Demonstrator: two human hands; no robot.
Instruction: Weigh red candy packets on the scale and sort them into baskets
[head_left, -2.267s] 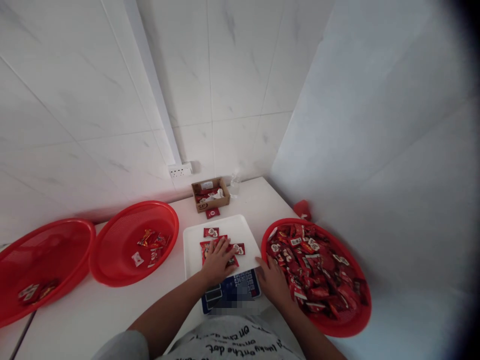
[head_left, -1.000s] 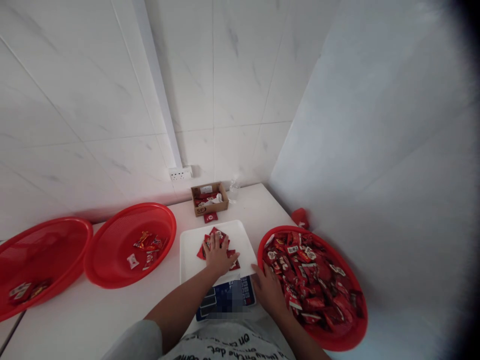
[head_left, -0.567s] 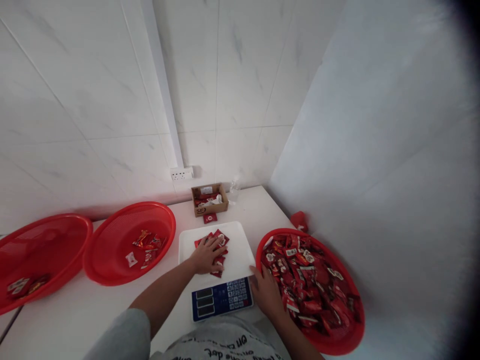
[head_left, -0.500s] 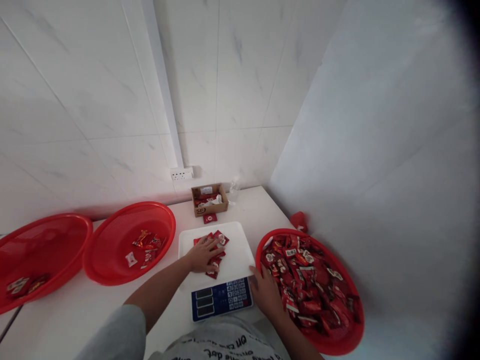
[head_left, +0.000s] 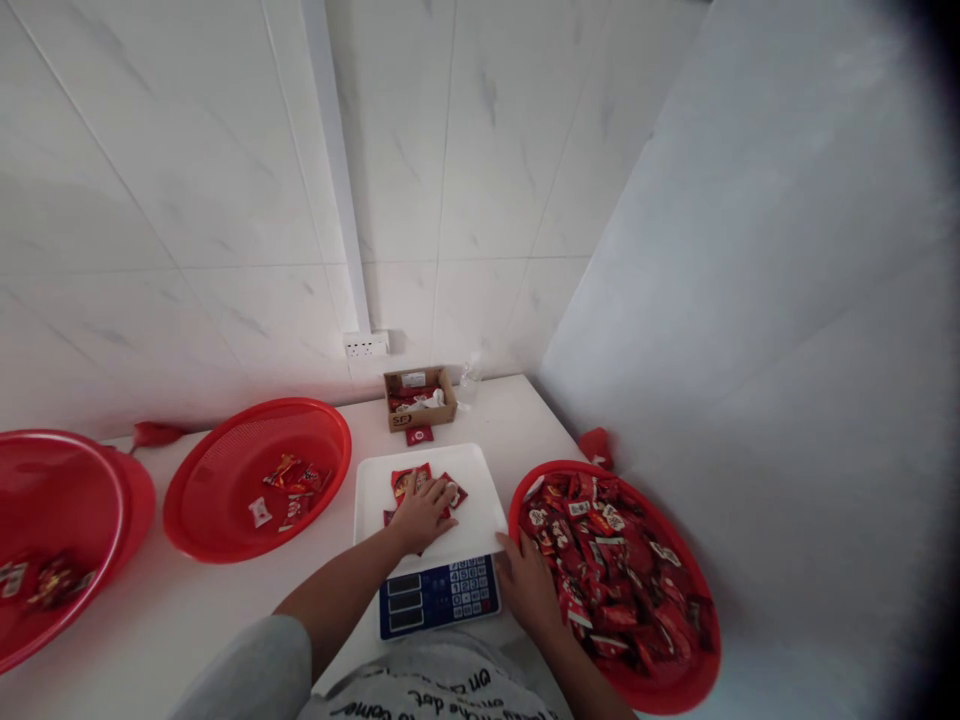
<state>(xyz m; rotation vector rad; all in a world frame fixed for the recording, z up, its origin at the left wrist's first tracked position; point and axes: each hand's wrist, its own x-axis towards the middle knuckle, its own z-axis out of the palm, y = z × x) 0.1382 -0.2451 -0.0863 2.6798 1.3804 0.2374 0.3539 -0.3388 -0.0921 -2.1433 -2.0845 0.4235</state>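
Observation:
My left hand lies with its fingers spread on several small red packets on the white tray of a weighing scale. Some packets are partly hidden under the palm. Below the tray shows the scale's blue panel with displays and a keypad. At the tray's front right corner is my right hand, fingers apart, between the tray and a red basket heaped with red packets. Whether it touches the tray or the basket rim, I cannot tell.
A red basket with a few packets stands to the left, another red basket beyond it. Behind the scale are a small cardboard box, a single red packet and a clear plastic item. Walls border the table.
My left hand has shifted slightly right on the tray, and the packets under it have moved about. The far-left basket has moved and tilted. My right hand stays by the tray's corner.

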